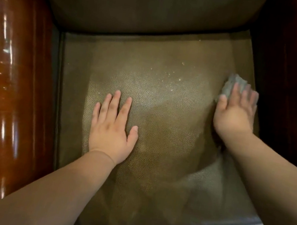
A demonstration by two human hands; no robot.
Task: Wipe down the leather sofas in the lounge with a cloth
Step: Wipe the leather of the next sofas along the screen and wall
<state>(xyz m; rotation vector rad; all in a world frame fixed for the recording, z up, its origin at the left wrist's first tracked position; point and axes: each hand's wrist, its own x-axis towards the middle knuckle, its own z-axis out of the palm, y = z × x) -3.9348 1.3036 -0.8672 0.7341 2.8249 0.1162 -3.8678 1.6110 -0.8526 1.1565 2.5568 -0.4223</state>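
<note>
The sofa's seat [159, 134] fills the view, a brown leather cushion boxed in by the backrest [142, 3] at the far edge and a glossy wooden arm [3, 68] on either side. Much of the leather's middle looks paler and sheened, possibly wiped or catching light; the picture does not settle which. A scatter of pale crumbs [171, 77] lies on the seat's far right part, short of the back edge.

The left hand [112, 126] lies flat on the seat's left half, fingers straight and slightly spread, palm down, seemingly bracing the person. The right hand [236, 111] is at the seat's right edge, just beside the right arm of the sofa, blurred by motion; its fingers look straight and press down on the cloth [232, 85], a small grey crumpled wad that sticks out beyond the fingertips toward the back edge.

The relation that matters next: the crumbs lie to the left of the cloth, toward the seat's middle, at about the same depth. The right hand is much the nearer to them, so a stroke leftward across the seat would likely sweep through them, while the left hand sits clear, nearer the front.
</note>
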